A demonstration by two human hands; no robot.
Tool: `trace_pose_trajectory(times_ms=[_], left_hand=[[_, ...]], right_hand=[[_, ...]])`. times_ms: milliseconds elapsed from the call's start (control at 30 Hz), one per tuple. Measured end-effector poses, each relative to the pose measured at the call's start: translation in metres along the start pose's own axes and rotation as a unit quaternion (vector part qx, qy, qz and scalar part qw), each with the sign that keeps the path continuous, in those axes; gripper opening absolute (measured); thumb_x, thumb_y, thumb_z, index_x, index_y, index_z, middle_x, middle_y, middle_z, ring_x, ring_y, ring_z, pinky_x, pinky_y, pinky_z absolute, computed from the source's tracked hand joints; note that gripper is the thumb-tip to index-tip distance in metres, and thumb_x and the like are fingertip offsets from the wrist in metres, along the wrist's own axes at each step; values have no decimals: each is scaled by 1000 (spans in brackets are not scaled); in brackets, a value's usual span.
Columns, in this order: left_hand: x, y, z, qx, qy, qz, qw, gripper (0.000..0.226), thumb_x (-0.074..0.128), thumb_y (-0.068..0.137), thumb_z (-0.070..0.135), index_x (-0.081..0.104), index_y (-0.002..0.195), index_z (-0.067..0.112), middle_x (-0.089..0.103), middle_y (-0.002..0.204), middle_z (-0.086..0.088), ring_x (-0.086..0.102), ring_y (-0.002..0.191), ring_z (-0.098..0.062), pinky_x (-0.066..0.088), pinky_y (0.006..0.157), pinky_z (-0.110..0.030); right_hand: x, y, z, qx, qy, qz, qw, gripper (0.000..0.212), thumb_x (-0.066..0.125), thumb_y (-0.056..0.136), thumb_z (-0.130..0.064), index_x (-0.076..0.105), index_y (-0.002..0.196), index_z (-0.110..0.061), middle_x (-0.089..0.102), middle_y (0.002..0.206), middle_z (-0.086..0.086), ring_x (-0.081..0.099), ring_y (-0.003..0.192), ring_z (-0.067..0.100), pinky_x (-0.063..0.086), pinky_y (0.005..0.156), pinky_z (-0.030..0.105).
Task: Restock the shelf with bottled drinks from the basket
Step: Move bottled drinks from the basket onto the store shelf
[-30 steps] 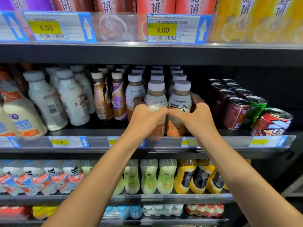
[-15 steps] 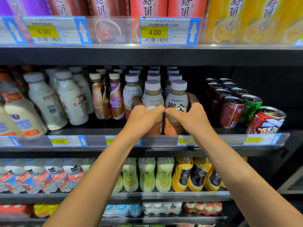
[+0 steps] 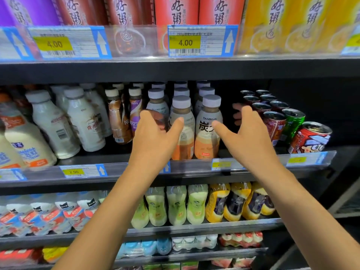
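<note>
On the front edge of the middle shelf (image 3: 191,169) the two bottles (image 3: 207,133) I gripped half a second ago now stand upright and free, my left hand (image 3: 153,141) and right hand (image 3: 249,137) spread open either side, left thumb maybe still brushing one, so this pair looks stocked.

Two drink bottles stand upright, side by side, at the front of the shelf (image 3: 116,152), between the left hand (image 3: 153,137) and the right hand (image 3: 247,133). Each has a white cap, a pale label and an orange-brown lower half. The left bottle (image 3: 183,141) stands just behind the left thumb. The right bottle (image 3: 207,137), lettered TANBING, stands beside the right thumb. Matching bottles line up behind both.
</note>
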State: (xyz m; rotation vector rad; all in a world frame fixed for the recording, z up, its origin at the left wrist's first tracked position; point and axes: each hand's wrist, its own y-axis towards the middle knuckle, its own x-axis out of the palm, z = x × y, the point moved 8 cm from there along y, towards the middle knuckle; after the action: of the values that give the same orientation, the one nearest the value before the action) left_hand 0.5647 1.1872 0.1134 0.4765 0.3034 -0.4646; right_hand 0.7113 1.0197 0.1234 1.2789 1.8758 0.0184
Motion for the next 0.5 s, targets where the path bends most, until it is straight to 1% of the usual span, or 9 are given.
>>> trace_pose_trajectory(times_ms=[67,100,133,200,233,300,367,433,500], left_hand=[[2,-16,20,62,17,-31,997,27,60,89,48,58,92,21,64,80,8,59,76,-4,48,71,-29],[8,-26,32,96,42,-62,993,27,57,90,49,60,82,23,65,72,7,59,71,-5,48,68,-29],[17,-35,43,133,76,-95,984,33,53,91,51,59,74,24,64,67,5,59,69,-9,47,66,-32],[36,-54,68,214,142,-138,957,45,44,95,51,51,64,18,57,60,1,55,66,-20,47,62,-37],[47,-63,78,255,156,-152,942,48,41,98,47,45,60,16,50,56,0,51,61,-22,44,59,-39],[70,-87,96,349,160,-154,910,47,38,99,39,33,58,18,35,49,3,42,52,-25,39,51,-39],[103,-117,104,405,172,-179,880,40,39,94,37,31,58,20,28,49,5,37,47,-23,42,46,-37],[138,-154,108,474,205,-207,831,37,59,82,26,38,53,20,26,47,3,34,38,-23,41,38,-30],[172,-199,113,527,245,-268,768,39,84,62,14,49,45,14,34,40,-3,42,31,-25,37,36,-24]], right_hand=[[-22,-18,-13,-51,-96,41,993,34,52,96,-43,59,120,-20,61,109,0,57,102,20,43,80,33],[-28,-27,-18,-59,-143,30,988,27,47,98,-42,63,106,-21,63,96,-1,59,92,21,45,75,36],[-32,-35,-18,-55,-187,3,981,30,41,100,-42,63,91,-23,61,83,-2,58,83,23,44,70,37],[-40,-51,-14,-26,-265,-52,962,40,33,102,-42,47,69,-24,49,68,-3,52,73,27,37,64,36],[-46,-60,-7,-3,-300,-67,951,41,32,102,-41,41,66,-23,45,67,-3,49,71,28,34,63,35],[-61,-81,9,36,-357,-56,932,38,32,103,-37,42,70,-21,44,69,-1,45,69,27,32,61,33],[-78,-110,31,78,-423,-36,902,35,36,101,-35,41,71,-20,43,73,0,43,68,29,29,59,32],[-96,-141,61,140,-450,-43,881,39,42,98,-32,32,63,-18,43,74,1,51,73,33,28,59,32],[-117,-176,98,216,-441,-61,869,41,43,98,-30,28,61,-19,50,77,1,59,82,33,31,61,31]])
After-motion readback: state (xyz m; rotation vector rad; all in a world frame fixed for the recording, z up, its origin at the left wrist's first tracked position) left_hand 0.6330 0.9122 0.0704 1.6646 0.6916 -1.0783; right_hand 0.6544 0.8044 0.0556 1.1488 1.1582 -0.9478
